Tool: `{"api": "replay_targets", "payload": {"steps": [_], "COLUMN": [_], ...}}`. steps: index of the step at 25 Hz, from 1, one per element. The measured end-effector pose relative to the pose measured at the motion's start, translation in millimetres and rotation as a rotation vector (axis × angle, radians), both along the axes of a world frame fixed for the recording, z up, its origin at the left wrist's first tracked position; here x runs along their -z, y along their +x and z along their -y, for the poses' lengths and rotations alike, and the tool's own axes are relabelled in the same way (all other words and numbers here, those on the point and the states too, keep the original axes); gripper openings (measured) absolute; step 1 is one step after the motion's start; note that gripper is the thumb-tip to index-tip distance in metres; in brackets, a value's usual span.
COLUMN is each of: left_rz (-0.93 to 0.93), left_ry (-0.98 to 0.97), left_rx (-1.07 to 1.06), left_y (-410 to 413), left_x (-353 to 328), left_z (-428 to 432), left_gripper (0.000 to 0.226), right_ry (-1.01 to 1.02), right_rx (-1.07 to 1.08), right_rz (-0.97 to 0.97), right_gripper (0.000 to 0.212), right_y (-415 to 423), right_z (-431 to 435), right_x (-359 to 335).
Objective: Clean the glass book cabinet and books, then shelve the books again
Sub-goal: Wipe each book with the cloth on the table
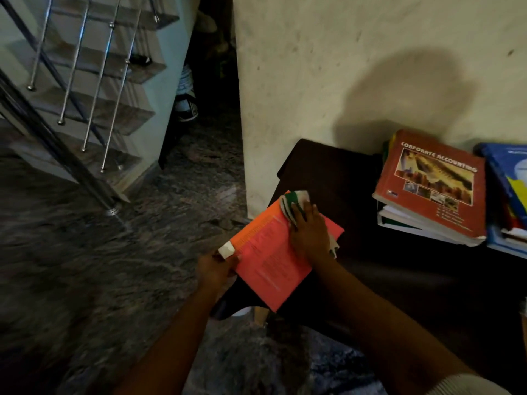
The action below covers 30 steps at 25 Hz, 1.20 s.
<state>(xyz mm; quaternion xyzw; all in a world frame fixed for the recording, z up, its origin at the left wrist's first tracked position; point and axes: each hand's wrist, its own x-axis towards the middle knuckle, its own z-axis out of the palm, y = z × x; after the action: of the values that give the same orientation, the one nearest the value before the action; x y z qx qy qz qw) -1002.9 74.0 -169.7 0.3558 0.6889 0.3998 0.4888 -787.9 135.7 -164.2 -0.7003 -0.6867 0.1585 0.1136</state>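
The pink book (273,260) has a smooth paper cover with a faint sheen, and a strip of matt white tape (226,250) wraps its spine corner. The cloth (293,203) lying on it is soft woven fabric, crumpled. The red book (430,183) has a glossier card cover, scuffed at the edges, and its paper block is rough and uneven. The bench (342,172) looks dark and matt; wood or fabric, I cannot tell. The floor (85,252) is polished mottled stone, the stair railing (57,143) shiny metal, the wall (342,67) matt painted plaster — smudged and marked.
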Motion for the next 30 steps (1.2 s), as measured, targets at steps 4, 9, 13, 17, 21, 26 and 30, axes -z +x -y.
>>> {"api": "replay_targets", "payload": {"steps": [4, 9, 13, 17, 21, 26, 30], "left_rz": [0.179, 0.421, 0.519, 0.576, 0.558, 0.564, 0.68], "left_ry": [-0.064, -0.126, -0.164, -0.172, -0.19, -0.219, -0.232], "left_rx": [-0.129, -0.121, -0.179, -0.164, -0.158, -0.191, -0.173], "left_y": [-4.7, -11.1, -14.6, -15.4, -10.5, -2.4, 7.2], "left_x": [-4.4, -11.7, -9.5, -7.2, -7.7, -10.1, -30.0], "left_z": [-2.6, -3.9, -2.9, -0.6, -0.9, 1.4, 9.9], "left_gripper": [0.019, 0.028, 0.027, 0.024, 0.023, 0.027, 0.034], "right_ry": [0.119, 0.123, 0.307, 0.308, 0.212, 0.241, 0.184], "right_rx": [-0.104, -0.393, -0.544, -0.216, -0.041, -0.138, -0.356], "right_rz": [-0.003, -0.132, -0.159, 0.038, -0.014, -0.049, -0.161], "right_gripper": [0.065, 0.055, 0.059, 0.045, 0.052, 0.053, 0.055], "right_y": [-37.8, -91.3, -70.7, 16.2, 29.9, -30.9, -44.9], "right_z": [19.0, 74.7, 84.9, 46.6, 52.9, 120.6, 153.2], "right_x": [5.2, 16.7, -9.7, -9.4, -0.4, 14.9, 7.7]}}
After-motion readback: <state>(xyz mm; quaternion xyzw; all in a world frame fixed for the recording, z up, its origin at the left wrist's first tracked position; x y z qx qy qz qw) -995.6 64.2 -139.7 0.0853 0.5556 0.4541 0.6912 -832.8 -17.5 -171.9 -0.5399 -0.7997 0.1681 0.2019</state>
